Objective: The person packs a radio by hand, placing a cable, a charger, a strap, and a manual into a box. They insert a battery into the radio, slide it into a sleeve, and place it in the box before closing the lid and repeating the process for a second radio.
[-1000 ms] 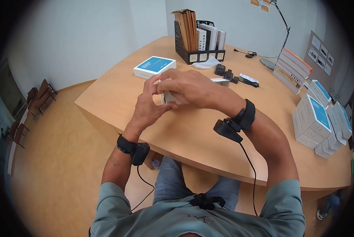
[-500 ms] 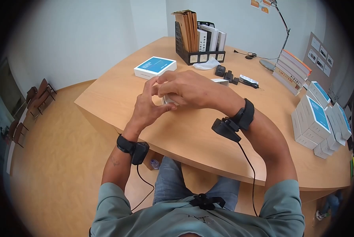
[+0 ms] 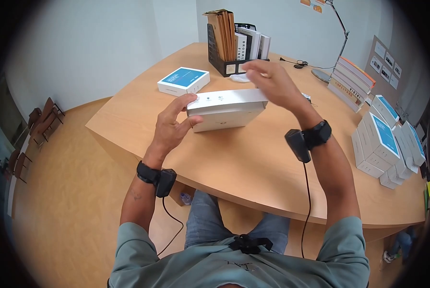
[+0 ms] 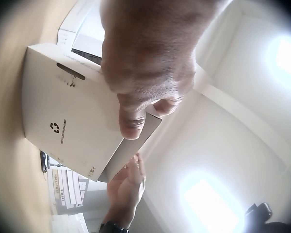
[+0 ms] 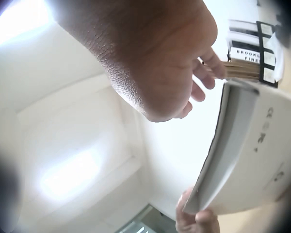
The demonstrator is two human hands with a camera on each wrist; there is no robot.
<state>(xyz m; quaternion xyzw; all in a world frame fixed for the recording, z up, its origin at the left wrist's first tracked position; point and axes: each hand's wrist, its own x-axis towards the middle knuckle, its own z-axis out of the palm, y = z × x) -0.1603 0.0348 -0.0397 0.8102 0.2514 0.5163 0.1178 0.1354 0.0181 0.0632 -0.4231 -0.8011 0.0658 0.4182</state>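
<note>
A white cardboard box (image 3: 227, 120) stands on its edge on the table, small printed icons along its upper side. My left hand (image 3: 171, 124) grips its left upper corner, thumb on the near face and fingers over the top. In the left wrist view the thumb presses the box (image 4: 72, 116) beside a dark slot and a recycling mark. Past the box's right upper end, my right hand (image 3: 276, 87) is raised with relaxed fingers and holds nothing. The right wrist view shows a recessed gap along the edge of the box (image 5: 266, 155).
Behind lies a white box with a blue top (image 3: 184, 79). A black file holder (image 3: 220, 62) with envelopes and books stands at the back. To the right are a lamp (image 3: 344, 43), a stack of books (image 3: 352, 84) and several stacked white boxes (image 3: 376, 144).
My right hand has let go of the box and moved up and right. The box, earlier mostly covered by both hands, now shows its near face and top, with the left hand still gripping it.
</note>
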